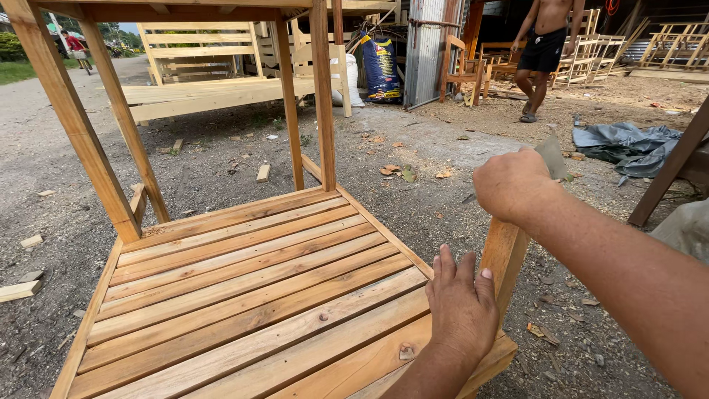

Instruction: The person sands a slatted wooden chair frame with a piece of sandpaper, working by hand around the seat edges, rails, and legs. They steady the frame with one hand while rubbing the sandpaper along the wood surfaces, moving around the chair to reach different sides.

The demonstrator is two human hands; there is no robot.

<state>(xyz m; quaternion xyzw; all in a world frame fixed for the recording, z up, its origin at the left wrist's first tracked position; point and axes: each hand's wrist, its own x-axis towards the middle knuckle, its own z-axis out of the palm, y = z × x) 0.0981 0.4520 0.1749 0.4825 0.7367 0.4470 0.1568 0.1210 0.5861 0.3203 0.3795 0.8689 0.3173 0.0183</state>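
- head view: the left hand (461, 307) lies flat on the slatted wooden frame (244, 295), near its right corner, with the fingers pressed together.
- the right hand (513, 185) is closed around a grey sheet of sandpaper (552, 155) on top of the frame's leg (504, 255).
- another person (545, 44) stands far behind, on the sawdust ground (443, 148).

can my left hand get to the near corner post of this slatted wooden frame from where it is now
Probably yes: the left hand lies flat on the slats right beside the corner post, with nothing between them. The right hand already grips its top.
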